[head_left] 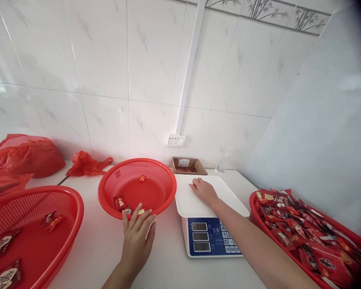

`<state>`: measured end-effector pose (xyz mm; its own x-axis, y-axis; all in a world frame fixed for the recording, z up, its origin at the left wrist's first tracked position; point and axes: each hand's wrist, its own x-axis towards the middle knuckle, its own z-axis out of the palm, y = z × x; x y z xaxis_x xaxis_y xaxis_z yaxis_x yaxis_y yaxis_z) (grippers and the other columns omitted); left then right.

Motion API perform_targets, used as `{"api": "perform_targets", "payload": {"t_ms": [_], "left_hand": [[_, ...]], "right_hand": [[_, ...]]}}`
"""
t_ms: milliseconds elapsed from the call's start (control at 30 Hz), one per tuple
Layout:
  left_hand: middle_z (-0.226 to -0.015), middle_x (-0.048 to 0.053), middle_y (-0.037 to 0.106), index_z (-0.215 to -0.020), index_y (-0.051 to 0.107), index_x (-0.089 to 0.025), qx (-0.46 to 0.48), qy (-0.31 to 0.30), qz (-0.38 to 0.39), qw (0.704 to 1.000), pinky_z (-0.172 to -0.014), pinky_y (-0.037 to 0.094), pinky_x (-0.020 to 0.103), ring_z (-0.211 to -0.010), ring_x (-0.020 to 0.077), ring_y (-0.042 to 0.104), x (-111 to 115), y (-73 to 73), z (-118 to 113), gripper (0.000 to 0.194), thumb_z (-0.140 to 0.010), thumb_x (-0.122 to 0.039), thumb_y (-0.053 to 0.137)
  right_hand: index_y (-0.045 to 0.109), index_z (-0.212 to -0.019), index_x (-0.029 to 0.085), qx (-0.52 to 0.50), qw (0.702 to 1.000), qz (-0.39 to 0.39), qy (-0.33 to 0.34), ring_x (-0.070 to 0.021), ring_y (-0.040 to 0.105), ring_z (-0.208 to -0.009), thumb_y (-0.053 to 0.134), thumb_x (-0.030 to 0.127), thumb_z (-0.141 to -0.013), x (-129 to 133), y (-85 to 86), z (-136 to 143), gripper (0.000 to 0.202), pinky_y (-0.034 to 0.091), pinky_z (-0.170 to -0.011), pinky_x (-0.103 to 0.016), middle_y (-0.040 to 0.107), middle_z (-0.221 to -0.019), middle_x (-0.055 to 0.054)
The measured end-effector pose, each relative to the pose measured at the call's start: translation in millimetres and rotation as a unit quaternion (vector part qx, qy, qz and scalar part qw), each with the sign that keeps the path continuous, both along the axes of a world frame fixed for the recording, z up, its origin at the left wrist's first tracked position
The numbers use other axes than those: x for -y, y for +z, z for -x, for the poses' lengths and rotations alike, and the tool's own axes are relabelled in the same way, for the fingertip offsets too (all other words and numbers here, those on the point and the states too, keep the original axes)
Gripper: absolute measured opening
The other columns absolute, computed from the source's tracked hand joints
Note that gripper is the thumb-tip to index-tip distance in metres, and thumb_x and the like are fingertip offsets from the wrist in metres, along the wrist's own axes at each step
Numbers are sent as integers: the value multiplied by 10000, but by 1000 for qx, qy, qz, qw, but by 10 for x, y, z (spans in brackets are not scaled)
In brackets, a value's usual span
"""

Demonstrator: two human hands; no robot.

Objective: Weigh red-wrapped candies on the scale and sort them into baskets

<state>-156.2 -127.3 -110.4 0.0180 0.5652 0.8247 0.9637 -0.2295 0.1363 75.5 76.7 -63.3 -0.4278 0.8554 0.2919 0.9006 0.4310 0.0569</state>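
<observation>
My left hand [137, 237] is at the near rim of the middle red basket [171, 192], its fingers spread and nothing in them. Several small red snack packets [118, 202] lie in that basket, some partly behind my fingertips. Over the white pan [222, 192] of the digital scale [212, 237] is my right hand [203, 192], with its fingers curled closed. What those fingers hold, if anything, is hidden. My right forearm crosses the scale's blue keypad and covers part of it.
At the right, a red basket [254, 204] is heaped with red packets. Another red basket [78, 204] at the left holds several packets. Red plastic bags [27, 156], a small cardboard box [203, 170] and a clear plastic item [222, 163] stand along the tiled wall.
</observation>
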Motion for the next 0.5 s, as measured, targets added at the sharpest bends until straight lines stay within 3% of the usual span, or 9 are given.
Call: {"api": "perform_targets", "payload": {"t_ms": [133, 333, 500], "left_hand": [[-1046, 39, 685, -990, 630, -233, 11, 0, 5, 1000, -1108, 78, 555, -1184, 253, 516, 9, 15, -19, 207, -846, -151, 506], [-1079, 43, 675, -1016, 621, -239, -2, 8, 31, 999, -1107, 60, 558, -1187, 257, 513, 17, 31, -21, 229, -849, -159, 488], [-1111, 48, 662, -1056, 611, -235, -18, 18, 43, 999, -1108, 31, 556, -1180, 271, 518, 13, 11, -16, 249, -843, -171, 501]], "right_hand": [[526, -921, 220, -42, 997, 36, -62, -179, 592, -745, 294, 399, -943, -100, 105, -28, 294, 329, -590, -265, 626, -926, -49], [548, -880, 241, -193, 972, 61, -117, -188, 571, -680, 284, 477, -913, -269, 259, -75, 355, 324, -575, -273, 630, -716, -22], [588, -883, 236, -310, 948, 54, -52, -205, 596, -783, 340, 501, -880, -197, 468, 486, 362, 403, -666, -292, 661, -804, -38]]}}
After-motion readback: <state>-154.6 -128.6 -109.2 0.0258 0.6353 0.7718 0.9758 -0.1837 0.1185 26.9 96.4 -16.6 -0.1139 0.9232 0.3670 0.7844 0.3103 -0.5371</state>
